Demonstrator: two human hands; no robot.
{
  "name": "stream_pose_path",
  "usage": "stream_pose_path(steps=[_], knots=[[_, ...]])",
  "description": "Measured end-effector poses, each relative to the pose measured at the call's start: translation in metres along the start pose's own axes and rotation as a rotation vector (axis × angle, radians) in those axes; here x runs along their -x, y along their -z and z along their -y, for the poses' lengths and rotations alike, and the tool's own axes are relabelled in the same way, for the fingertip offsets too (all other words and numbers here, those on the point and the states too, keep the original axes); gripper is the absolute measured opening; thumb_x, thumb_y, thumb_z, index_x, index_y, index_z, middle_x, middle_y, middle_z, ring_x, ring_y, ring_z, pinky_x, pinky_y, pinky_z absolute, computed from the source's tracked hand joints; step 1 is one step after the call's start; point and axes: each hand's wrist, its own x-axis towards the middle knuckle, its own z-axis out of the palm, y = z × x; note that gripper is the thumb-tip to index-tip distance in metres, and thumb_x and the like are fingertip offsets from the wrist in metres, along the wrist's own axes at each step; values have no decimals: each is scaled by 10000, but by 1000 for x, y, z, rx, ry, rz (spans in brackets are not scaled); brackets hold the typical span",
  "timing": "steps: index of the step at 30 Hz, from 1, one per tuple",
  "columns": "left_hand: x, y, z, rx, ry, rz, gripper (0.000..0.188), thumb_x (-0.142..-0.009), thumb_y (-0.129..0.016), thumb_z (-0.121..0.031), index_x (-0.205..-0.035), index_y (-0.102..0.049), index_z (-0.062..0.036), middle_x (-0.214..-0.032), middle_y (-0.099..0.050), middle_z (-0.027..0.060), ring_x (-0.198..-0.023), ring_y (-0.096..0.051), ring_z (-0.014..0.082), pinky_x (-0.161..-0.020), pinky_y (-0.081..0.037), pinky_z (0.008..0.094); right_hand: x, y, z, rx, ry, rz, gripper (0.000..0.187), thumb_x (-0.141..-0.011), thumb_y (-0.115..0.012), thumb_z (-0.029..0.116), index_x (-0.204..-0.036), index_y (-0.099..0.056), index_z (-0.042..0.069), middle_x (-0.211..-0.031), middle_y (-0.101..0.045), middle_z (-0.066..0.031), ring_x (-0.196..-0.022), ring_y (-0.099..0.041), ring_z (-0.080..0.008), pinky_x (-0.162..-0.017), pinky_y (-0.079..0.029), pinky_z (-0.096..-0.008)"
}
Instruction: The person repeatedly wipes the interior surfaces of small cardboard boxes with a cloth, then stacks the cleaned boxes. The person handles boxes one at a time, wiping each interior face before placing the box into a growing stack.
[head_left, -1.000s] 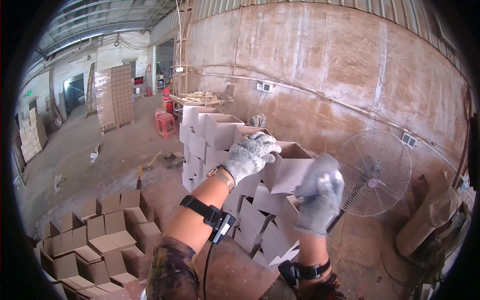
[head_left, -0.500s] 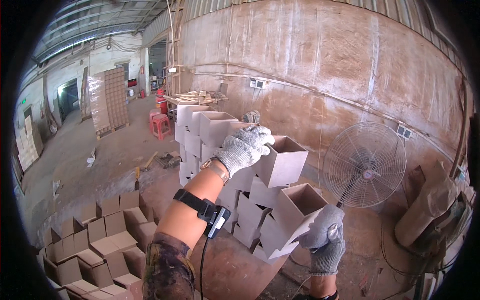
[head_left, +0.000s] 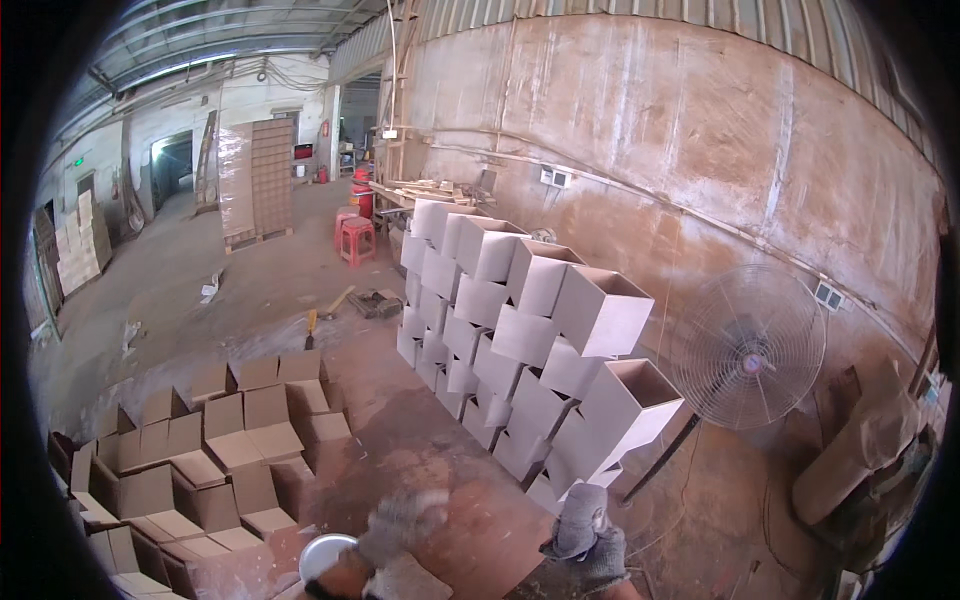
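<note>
My left hand [head_left: 405,525], in a grey knit glove, is low in the middle of the view and smeared by motion, so its fingers do not show clearly. Beside its wrist, to the left, is the rim of a round white container [head_left: 328,550]. My right hand [head_left: 588,535], gloved too, is closed near the bottom end of the stack; what it holds, if anything, I cannot make out. Just above it rises a staggered stack of pale, square, open-topped boxes [head_left: 603,325]. An upper box [head_left: 640,400] at the near end tilts outward.
Several rows of brown open boxes [head_left: 235,430] cover the floor at left. A standing fan [head_left: 750,350] is right of the stack, before a stained wall [head_left: 640,120]. Farther back are red stools [head_left: 356,240] and a wrapped pallet load [head_left: 255,185]. A large wrapped roll [head_left: 850,460] leans at right.
My left hand has left the top of the stack and come down toward me. My right hand has dropped lower and left. The view has shifted, with the stack now fully uncovered.
</note>
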Motion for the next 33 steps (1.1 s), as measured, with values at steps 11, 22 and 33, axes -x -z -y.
stream_pose_path(steps=[11,22,33], knots=[[246,-52,-46,1262,746,-266,293,-902,-573,-83,-1188,-568,-20,-1142,-611,115,-1045,-576,219,-921,-466,345,8,4,-96,-157,-244,172,663,-787,-679,375,-1349,-447,108,-1135,-607,-91,-858,-565,-231,-685,-499,-463],[259,-8,-75,725,910,-412,264,-901,-623,-164,-1130,-628,-34,-1129,-633,97,-1042,-586,197,-925,-457,327,-29,-21,-118,-208,-327,508,578,-893,-537,411,-1385,-401,140,-1339,-476,-120,-1133,-543,-277,-917,-462,-494],[302,9,-130,284,1236,-848,254,-895,-646,-155,-1136,-626,-77,-1091,-632,78,-1055,-559,164,-901,-452,303,-90,-22,-167,100,-705,797,611,-905,-540,448,-1377,-392,90,-1043,-549,-120,-799,-573,-246,-658,-517,-420]])
